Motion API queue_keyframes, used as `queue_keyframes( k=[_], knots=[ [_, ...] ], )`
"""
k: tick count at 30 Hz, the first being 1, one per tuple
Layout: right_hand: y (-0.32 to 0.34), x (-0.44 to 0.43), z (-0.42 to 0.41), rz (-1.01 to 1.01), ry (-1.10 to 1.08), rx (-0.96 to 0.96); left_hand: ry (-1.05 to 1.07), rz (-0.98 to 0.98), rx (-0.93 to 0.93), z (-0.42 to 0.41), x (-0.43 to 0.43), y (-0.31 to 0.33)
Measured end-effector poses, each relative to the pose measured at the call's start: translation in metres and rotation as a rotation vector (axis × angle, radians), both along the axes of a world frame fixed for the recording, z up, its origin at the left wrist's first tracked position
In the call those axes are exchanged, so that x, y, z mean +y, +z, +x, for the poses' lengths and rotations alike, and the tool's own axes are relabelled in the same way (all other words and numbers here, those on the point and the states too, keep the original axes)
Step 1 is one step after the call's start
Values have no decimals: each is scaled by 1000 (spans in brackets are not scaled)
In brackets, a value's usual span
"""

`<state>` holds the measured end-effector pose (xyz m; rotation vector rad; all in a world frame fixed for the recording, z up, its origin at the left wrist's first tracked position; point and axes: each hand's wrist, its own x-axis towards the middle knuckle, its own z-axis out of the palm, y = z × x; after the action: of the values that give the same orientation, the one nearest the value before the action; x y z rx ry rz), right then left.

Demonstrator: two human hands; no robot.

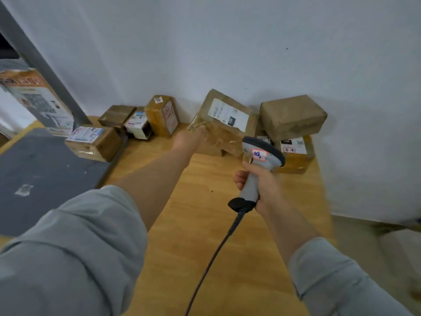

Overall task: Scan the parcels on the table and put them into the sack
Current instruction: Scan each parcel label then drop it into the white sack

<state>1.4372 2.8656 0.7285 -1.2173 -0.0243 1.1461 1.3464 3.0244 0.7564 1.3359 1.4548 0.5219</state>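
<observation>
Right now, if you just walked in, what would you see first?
Probably the grey scanner with a red-edged sticker, gripped by the right hand over the wooden table. Next, the left hand stretching out to a tilted brown parcel with a white label, at the table's far edge by the white wall.

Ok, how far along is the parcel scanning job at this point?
Done: nothing that shows; no sack is in view. In hand: the right hand grips the scanner while the left hand reaches the tilted parcel; its grip is blurred. Left: the other parcels along the wall, all on the table.
</observation>
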Motion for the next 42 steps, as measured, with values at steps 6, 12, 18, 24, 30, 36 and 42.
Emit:
queue_keyframes(
  k=[6,12,18,24,30,36,42],
  knots=[
    [-22,33,19,10,26,25,239,-171,-227,34,57,-27],
    [-37,41,22,16,27,6,327,-171,-412,48,76,-41],
    [-28,25,14,16,53,-64,330,-78,-405,24,62,-32],
    [2,-2,-37,48,213,-145,266,6,-342,-58,38,-6],
    [34,-33,-107,49,376,-358,197,58,-222,-152,8,21],
    [40,-60,-170,23,452,-563,172,177,-106,-231,-28,34],
    [37,-77,-213,19,523,-686,204,187,-70,-292,-51,39]
  ],
)
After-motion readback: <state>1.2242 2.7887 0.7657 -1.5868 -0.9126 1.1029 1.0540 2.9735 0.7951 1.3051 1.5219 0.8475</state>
